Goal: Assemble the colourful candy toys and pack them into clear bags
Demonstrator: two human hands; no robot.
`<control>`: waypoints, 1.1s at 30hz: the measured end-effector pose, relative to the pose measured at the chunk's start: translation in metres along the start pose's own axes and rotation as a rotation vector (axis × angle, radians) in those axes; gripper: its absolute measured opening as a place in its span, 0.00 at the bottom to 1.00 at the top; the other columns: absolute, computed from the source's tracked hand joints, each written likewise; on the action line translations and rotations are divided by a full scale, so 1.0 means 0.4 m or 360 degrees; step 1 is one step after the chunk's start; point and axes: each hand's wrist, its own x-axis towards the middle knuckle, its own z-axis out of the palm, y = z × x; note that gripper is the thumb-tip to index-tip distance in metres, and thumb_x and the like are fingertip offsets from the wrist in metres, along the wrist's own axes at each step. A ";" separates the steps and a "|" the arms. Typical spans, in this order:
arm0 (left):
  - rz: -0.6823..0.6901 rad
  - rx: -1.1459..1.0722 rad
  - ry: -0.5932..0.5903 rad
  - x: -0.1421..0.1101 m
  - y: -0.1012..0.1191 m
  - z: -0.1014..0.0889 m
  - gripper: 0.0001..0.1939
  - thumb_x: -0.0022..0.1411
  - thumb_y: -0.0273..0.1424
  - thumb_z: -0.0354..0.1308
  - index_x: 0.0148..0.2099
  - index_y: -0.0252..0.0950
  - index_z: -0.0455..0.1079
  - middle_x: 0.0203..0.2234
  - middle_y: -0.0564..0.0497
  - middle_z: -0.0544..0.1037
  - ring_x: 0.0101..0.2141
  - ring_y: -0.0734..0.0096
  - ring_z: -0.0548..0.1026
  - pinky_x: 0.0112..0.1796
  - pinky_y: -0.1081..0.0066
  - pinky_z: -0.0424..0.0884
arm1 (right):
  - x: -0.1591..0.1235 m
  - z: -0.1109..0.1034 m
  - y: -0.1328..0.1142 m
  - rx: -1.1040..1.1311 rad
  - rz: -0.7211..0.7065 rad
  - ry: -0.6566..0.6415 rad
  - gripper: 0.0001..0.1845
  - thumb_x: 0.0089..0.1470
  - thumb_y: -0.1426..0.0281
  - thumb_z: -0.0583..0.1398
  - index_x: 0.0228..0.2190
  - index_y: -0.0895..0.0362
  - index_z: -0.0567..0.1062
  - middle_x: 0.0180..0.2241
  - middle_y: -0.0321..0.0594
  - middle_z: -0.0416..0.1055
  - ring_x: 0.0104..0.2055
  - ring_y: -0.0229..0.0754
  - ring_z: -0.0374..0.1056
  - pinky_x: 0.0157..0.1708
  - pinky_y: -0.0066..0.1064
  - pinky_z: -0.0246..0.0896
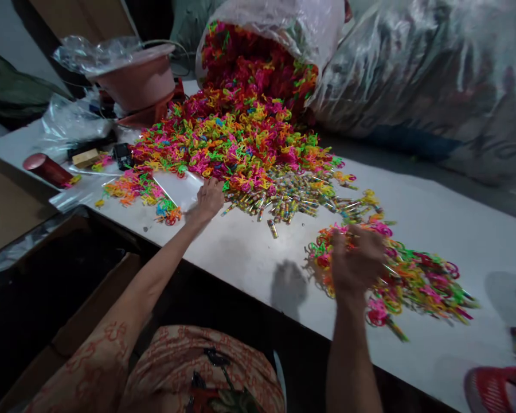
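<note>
My left hand [210, 198] is at the near edge of a big heap of bright plastic pieces [241, 132], beside a clear plastic bag [180, 188]. Its fingers are curled together, and what they pinch, if anything, is hidden. Small wrapped tubes [288, 195] with printed labels lie along the front of the heap, with a single tube [272, 229] apart from them. Over a smaller pile of coloured pieces and tubes [425, 281] is my right hand [358, 258], smeared by motion, so its grip cannot be made out.
A large plastic sack [275, 23] lies tipped, spilling pieces onto the white table [241, 258]. At the left are a pink basin [137, 77], a red cylinder [47, 170] and a dark open box [69, 275]. A red object [490, 384] sits at the lower right.
</note>
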 end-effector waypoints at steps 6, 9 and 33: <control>-0.0151 0.0176 -0.0215 0.068 0.011 0.034 0.11 0.57 0.26 0.55 0.43 0.36 0.71 0.45 0.41 0.74 0.50 0.55 0.69 0.49 0.61 0.65 | -0.016 0.187 -0.203 -0.0103 0.0087 -0.0894 0.15 0.55 0.74 0.55 0.43 0.60 0.74 0.45 0.49 0.72 0.42 0.46 0.68 0.36 0.32 0.56; -0.0333 0.0061 -0.0229 0.055 0.019 0.022 0.10 0.53 0.27 0.59 0.40 0.37 0.73 0.40 0.46 0.76 0.46 0.59 0.72 0.43 0.67 0.66 | -0.023 0.196 -0.185 -0.0106 0.0137 -0.0879 0.12 0.54 0.75 0.53 0.39 0.61 0.75 0.42 0.50 0.73 0.43 0.46 0.68 0.36 0.32 0.54; -0.1152 -0.2428 -0.0907 -0.319 0.132 -0.044 0.19 0.35 0.34 0.74 0.28 0.29 0.73 0.21 0.50 0.77 0.22 0.74 0.74 0.27 0.72 0.72 | -0.126 0.066 -0.203 0.2100 0.0948 -0.1195 0.11 0.38 0.62 0.67 0.24 0.57 0.79 0.16 0.30 0.63 0.17 0.30 0.52 0.17 0.26 0.44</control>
